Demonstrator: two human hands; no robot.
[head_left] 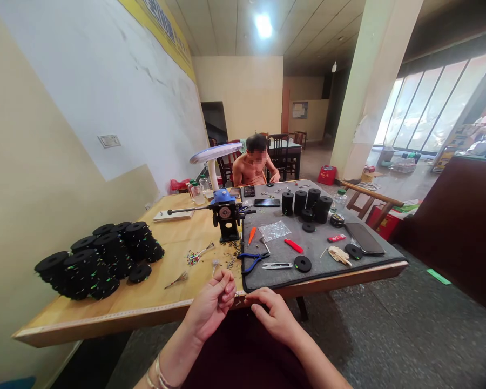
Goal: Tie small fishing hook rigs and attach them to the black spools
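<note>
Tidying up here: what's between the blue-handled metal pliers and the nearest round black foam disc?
Silver metal thread snips lie between the pliers and disc, head view.

Up top, the ceiling lamp point(263, 25) burns out to pure white, haloed at its rim! Over on the right, daylight pours through the windows point(425, 105), washing out the panes and throwing glare across the floor point(392, 170). The plastic bag point(275, 230) glints; the bangles point(159, 373) catch light too. Below the table point(117, 319), deep shadow. The wide lens bends everything: the column point(372, 92) leans, edges stretch, the top right corner sinks into black. Far chairs point(281, 148) go soft, and blocky pixels mask the co-worker's point(249, 170) face.
</note>
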